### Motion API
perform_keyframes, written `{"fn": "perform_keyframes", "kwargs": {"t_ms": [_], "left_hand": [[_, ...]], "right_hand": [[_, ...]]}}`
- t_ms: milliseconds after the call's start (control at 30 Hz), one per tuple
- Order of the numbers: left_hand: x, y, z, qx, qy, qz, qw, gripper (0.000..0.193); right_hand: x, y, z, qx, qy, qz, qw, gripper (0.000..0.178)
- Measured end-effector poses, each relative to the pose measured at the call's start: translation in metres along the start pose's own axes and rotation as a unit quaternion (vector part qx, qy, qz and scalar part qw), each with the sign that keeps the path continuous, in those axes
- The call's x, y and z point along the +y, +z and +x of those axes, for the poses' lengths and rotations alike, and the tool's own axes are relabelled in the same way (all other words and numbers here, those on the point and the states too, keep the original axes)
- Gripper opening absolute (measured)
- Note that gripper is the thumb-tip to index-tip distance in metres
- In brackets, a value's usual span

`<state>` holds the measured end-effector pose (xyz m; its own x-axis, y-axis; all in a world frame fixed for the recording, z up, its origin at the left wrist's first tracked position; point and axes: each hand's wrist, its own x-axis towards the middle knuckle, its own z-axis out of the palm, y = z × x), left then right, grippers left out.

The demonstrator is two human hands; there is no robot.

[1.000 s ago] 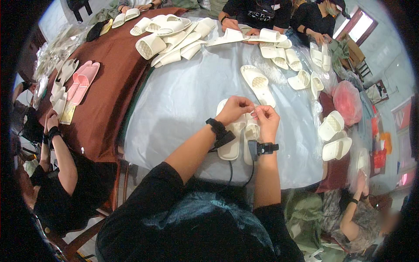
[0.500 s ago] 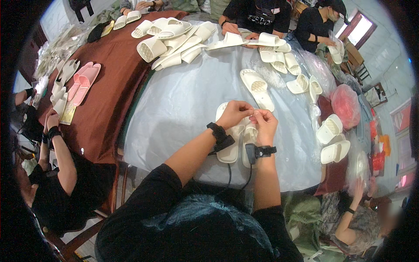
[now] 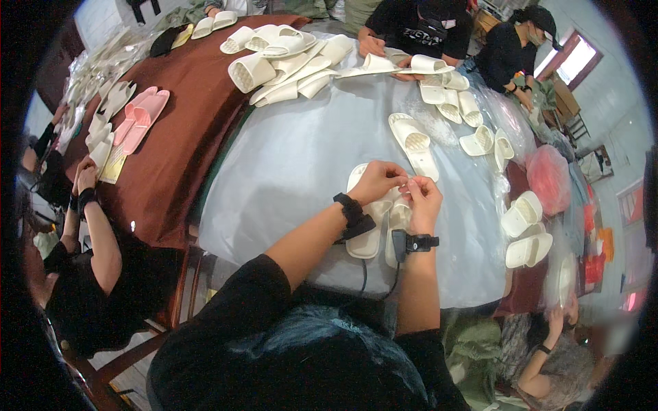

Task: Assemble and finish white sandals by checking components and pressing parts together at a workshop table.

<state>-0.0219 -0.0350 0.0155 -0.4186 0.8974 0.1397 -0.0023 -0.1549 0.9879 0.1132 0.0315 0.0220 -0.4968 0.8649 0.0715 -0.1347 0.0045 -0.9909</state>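
My left hand (image 3: 382,181) and my right hand (image 3: 423,200) meet fingertip to fingertip over a pair of cream slippers. Both are closed in a pinch, and whatever lies between the fingers is too small to make out. Beneath them, the left slipper (image 3: 364,245) of the pair lies flat on the covered table. The right slipper (image 3: 396,218) is partly hidden by my right hand and wrist strap. Just beyond my hands rests a single cream slipper (image 3: 414,145), its strap toward the far side.
Cream slippers (image 3: 295,65) lie heaped at the far edge of the plastic-covered table (image 3: 274,171). More sit at the right, by a pink plastic bag (image 3: 548,179). A brown-covered table (image 3: 178,130) at left holds pink slippers (image 3: 142,122). Co-workers sit around; black cables (image 3: 364,274) hang from my wrists.
The whole view has shifted slightly, so the scene sits a little farther right. My hands remain pinched together over the pair. At far right, a co-worker's hands have dropped away from a wrapped slipper.
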Motion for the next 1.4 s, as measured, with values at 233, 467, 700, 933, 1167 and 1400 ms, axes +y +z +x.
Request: {"fn": "perform_keyframes", "kwargs": {"t_ms": [233,467,700,933,1167,1400], "left_hand": [[-0.005,0.002,0.001,-0.007,0.020,0.039,0.999,0.014],[0.004,0.001,-0.002,0.004,0.068,0.091,0.994,0.020],[0.027,-0.031,-0.001,0.043,0.176,0.268,0.946,0.041],[0.037,-0.100,-0.033,0.121,0.088,0.216,0.965,0.030],[0.041,-0.114,-0.090,0.127,0.022,0.224,0.966,0.026],[0.030,-0.143,-0.115,0.148,-0.015,0.193,0.970,0.025]], "right_hand": [[0.002,-0.005,0.003,-0.012,0.025,0.011,1.000,0.005],[-0.011,-0.002,-0.010,0.037,-0.117,-0.036,0.992,0.008],[-0.038,-0.035,-0.075,-0.136,-0.133,-0.328,0.925,0.015],[-0.028,-0.015,-0.080,-0.243,-0.169,-0.501,0.814,0.038],[-0.014,0.005,-0.070,-0.221,-0.090,-0.551,0.799,0.052],[-0.028,-0.027,-0.072,-0.032,-0.257,-0.471,0.843,0.054]]}}
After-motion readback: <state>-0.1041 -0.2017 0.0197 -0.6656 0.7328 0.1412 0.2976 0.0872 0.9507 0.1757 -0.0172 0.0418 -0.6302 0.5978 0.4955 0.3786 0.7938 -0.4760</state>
